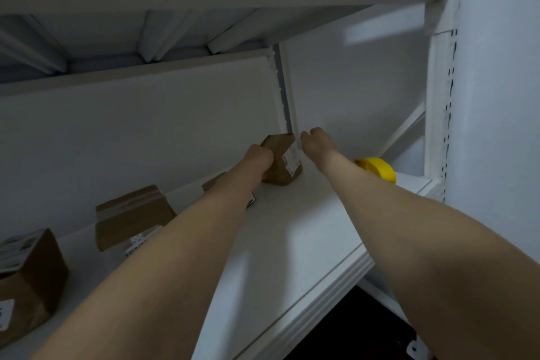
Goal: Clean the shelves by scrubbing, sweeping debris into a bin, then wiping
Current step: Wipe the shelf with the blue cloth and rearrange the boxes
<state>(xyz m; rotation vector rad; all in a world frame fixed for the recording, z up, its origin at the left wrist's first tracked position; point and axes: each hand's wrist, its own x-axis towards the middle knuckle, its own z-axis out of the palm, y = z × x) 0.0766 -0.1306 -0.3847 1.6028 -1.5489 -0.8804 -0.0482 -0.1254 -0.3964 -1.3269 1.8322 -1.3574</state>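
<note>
Head view, looking up and along a white shelf [292, 228], its board painted smooth, a ribbed front edge running down to the near right. White wall panels close the back and the right side, a perforated upright stands in the far corner, and the underside of the next shelf up, with its white braces, hangs overhead. Both bare arms stretch to the far end. The left hand [258, 156] grips the small brown box [282, 159], fingers wrapped round its left side; the box is tilted and has a white label on its near face. The right hand [314, 140] sits just beside the box, fingers curled, and I cannot tell whether it holds anything. A yellow plastic object [377, 168] lies at the right end of the shelf, behind the right forearm. Two larger cardboard boxes [131, 213] sit along the back at the left.
</note>
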